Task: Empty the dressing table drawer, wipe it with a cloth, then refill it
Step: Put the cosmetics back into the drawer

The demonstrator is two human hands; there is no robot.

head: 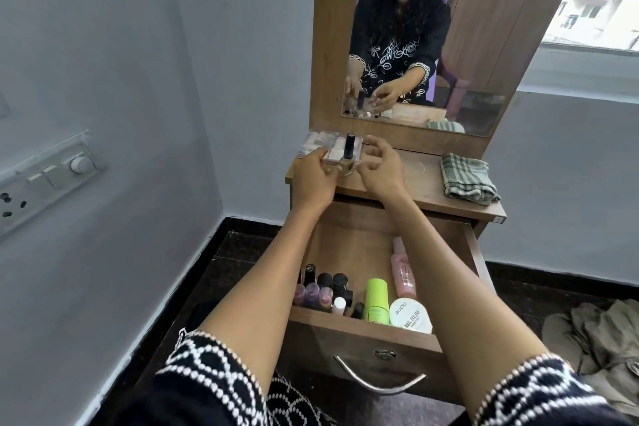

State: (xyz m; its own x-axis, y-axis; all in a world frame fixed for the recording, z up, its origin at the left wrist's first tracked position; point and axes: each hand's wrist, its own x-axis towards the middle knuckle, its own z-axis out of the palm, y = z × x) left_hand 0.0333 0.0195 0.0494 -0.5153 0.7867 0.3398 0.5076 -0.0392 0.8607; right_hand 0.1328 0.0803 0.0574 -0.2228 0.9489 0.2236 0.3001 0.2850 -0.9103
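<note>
Hands reach over the open drawer (366, 332): left hand (313, 180) holds a nail polish bottle (347, 157), right hand (378, 169) loose, empty; cloth (466, 178) nearby.

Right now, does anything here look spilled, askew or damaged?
Nothing stands out. The pink bottle lies flat in the drawer among upright bottles, with no visible leak, and the cloth sits folded on the tabletop.

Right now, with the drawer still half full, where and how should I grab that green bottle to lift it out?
Grip the green bottle by its cap end, coming straight down from above. It stands upright near the drawer front, hemmed in by the white nail polish tub on its right and small dark-capped bottles on its left, so only the top is free.
</note>
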